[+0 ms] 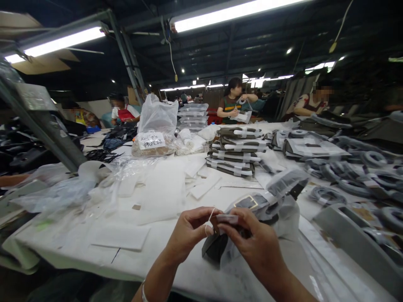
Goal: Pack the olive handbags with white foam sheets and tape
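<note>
1 white cord (210,219) sits pinched in left hand (188,235), 1 pale tag (228,219) in right hand (260,241), seemingly unfastened; part-wrapped bag (257,202) under grip, stacked bags (234,157) beyond look done.

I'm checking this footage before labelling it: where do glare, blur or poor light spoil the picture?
Head view: the overhead tube light burns out to white beneath a dark roof; head view: the grey coils at right look smeared; head view: the left hand and right hand are adequately lit, but fine detail between their fingertips is hard to make out.
</note>
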`<state>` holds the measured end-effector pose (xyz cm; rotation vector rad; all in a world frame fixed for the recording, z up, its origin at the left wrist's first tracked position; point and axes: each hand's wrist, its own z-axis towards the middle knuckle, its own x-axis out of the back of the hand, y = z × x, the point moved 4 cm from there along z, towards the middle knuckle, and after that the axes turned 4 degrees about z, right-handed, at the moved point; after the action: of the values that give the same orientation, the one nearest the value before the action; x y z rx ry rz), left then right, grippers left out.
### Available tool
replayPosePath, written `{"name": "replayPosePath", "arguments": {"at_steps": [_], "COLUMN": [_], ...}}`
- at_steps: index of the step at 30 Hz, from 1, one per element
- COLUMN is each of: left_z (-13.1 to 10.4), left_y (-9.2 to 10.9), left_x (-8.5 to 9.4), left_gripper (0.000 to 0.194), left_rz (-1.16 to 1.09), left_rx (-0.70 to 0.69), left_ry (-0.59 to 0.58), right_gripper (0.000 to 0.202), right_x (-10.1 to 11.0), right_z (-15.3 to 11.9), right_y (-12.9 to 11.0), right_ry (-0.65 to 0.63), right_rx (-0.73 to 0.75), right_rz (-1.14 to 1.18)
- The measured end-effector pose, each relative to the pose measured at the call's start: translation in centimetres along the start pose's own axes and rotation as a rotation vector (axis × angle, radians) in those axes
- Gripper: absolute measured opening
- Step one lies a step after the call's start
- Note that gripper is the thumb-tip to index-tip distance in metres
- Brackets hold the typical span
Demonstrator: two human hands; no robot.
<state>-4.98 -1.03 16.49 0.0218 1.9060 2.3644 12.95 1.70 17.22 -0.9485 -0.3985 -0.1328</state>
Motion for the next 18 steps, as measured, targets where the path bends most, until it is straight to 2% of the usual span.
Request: {"name": "replayPosePath", "arguments": {"at_steps": [5, 8, 11, 14, 16, 18], "left_z": [-0.2, -0.5, -1.3, -2.4, -3.3, -4.2], "left_y": [2.3, 3.4, 4.3, 4.6, 4.2, 3.5], "left_x": [-1.9, -2.3, -2.3, -2.4, -2.1, -1.5], "left_gripper": [0.028, 0.021, 0.014, 0.024, 0.03, 0.027], "left_rz": [0.264, 0.42, 0.603, 0.776, 0.816, 0.767], "left_rx": [-0.058, -0.1, -0.2, -0.317, -0.332, -0.27], "left_ry": [0.11, 0.165, 0.188, 0.14, 0.185, 0.319], "right_gripper": [0.021, 0.021, 0.041, 0.052, 0.047, 0.042], "right_x": [-0.6, -0.6, -0.5, -0.3, -0.2, -0.1], "right_z": [0.1, 0.1, 0.2, 0.0, -0.3, -0.6], "right_y": [-0.7, -1.1, -1.3, -1.2, -0.8, -0.3], "right_ry": [0.03, -0.021, -0.178, -0.315, -0.287, -0.216], "right_rx": [0.143, 0.133, 0.008, -0.25, -0.397, -0.452], "right_rz": [-0.163, -0.099, 0.151, 0.564, 0.827, 0.939]}}
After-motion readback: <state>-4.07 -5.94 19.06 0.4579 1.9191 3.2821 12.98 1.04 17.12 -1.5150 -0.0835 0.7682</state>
